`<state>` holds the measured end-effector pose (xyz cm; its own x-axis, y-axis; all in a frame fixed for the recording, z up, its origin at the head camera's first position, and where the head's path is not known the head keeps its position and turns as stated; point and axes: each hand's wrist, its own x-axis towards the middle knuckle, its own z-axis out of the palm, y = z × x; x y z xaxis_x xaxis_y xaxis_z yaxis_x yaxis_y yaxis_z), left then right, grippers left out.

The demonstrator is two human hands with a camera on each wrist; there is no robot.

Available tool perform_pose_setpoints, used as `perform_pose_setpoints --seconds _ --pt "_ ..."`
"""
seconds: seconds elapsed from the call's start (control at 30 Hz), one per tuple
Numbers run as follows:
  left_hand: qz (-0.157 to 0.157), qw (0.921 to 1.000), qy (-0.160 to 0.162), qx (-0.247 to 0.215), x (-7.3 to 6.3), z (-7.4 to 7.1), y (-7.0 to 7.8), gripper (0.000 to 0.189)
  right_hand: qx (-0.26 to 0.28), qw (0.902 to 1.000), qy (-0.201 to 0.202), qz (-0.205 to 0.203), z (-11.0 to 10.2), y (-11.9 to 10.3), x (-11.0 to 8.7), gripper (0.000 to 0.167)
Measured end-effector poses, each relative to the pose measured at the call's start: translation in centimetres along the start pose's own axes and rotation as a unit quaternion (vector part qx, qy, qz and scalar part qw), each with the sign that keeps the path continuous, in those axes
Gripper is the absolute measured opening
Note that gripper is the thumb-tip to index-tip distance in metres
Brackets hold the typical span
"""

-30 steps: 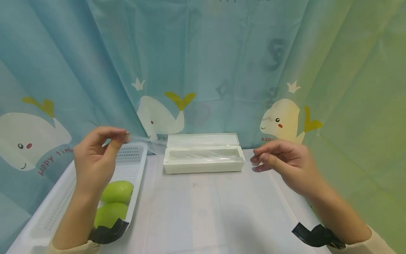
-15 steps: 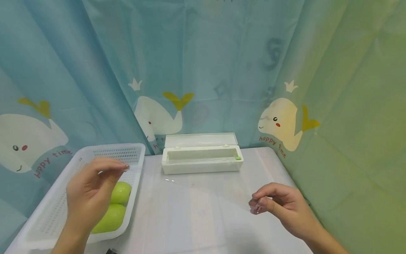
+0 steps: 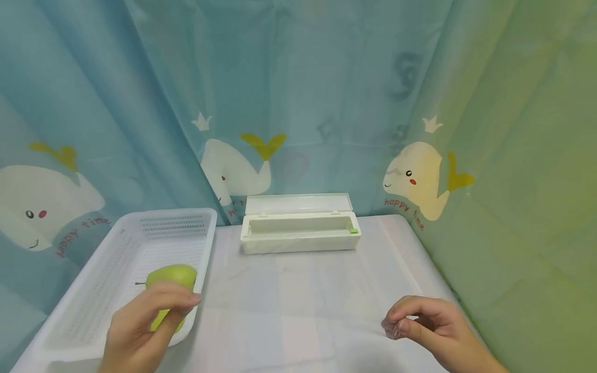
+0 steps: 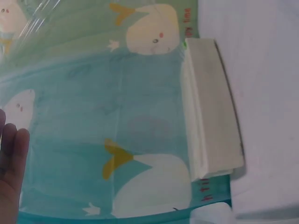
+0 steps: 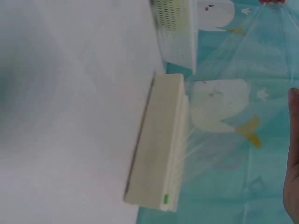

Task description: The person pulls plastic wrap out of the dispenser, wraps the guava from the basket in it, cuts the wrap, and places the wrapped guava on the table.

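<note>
A clear sheet of cling film [image 5: 275, 42] stretches between my hands, mostly visible as faint creases. My left hand [image 3: 149, 326] pinches one side of it, low over the front right of the basket. At the lower right of the head view, my right hand [image 3: 434, 326] pinches the other side, where the film bunches at the fingertips. Beyond my hands sits a white cling film dispenser [image 3: 300, 244], its lid raised at the back. In the right wrist view, faint film streaks reach the dispenser's edge. Whether the film is still attached there is hidden.
A white perforated basket [image 3: 88, 280] stands at the left. It holds a green pear [image 3: 173, 273], and another green fruit is partly covered by my left hand. A small green tab [image 3: 353, 231] marks the dispenser's right end. A whale-print curtain [image 3: 308, 103] hangs behind the table.
Both hands have come down and closer to me, drawing the film away from the dispenser. The film sheen over its opening has gone. Basket and dispenser stay put.
</note>
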<state>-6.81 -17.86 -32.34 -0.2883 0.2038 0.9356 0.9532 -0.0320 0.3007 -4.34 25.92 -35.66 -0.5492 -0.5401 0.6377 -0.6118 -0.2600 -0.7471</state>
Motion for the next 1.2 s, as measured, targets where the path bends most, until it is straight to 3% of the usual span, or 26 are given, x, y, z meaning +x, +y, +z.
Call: perform_pose_setpoints --seconds 0.13,0.2,0.33,0.53,0.73,0.87,1.03,1.1,1.2 --pt "0.017 0.9991 -0.036 -0.014 -0.6 0.0 0.1 0.012 -0.006 0.9996 -0.017 -0.022 0.0 0.3 -0.7 0.045" --pt "0.039 0.9978 -0.051 -0.018 -0.8 -0.1 0.0 0.012 -0.009 0.9996 -0.019 -0.019 0.0 0.4 -1.1 0.047" --pt "0.053 0.9957 -0.076 -0.006 -1.5 -0.3 -0.3 0.012 -0.016 0.9993 -0.03 -0.012 -0.1 0.8 -1.7 0.05" --pt "0.002 0.9936 -0.112 0.003 -3.9 -0.3 0.1 0.01 0.002 0.9989 -0.041 0.024 -0.2 1.7 -2.7 0.053" --pt "-0.068 0.9924 -0.1 0.024 -6.4 0.2 0.8 0.007 0.006 0.9968 -0.048 0.064 0.1 3.0 -4.2 0.053" --pt "-0.113 0.9869 -0.107 0.04 -8.3 0.3 0.8 0.025 0.015 0.9927 -0.047 0.109 0.4 3.4 -4.7 0.05" --pt "-0.154 0.9757 -0.146 0.057 -10.1 0.3 0.4 0.052 0.04 0.9789 -0.037 0.197 0.9 4.1 -5.3 0.038" --pt "-0.173 0.9683 -0.173 0.052 -10.8 0.3 0.1 0.055 0.031 0.9775 -0.046 0.203 1.2 4.8 -5.6 0.034" --pt "-0.166 0.9643 -0.204 0.03 -12.1 0.3 -0.9 0.052 0.009 0.9763 -0.057 0.209 1.4 5.9 -6.3 0.03"
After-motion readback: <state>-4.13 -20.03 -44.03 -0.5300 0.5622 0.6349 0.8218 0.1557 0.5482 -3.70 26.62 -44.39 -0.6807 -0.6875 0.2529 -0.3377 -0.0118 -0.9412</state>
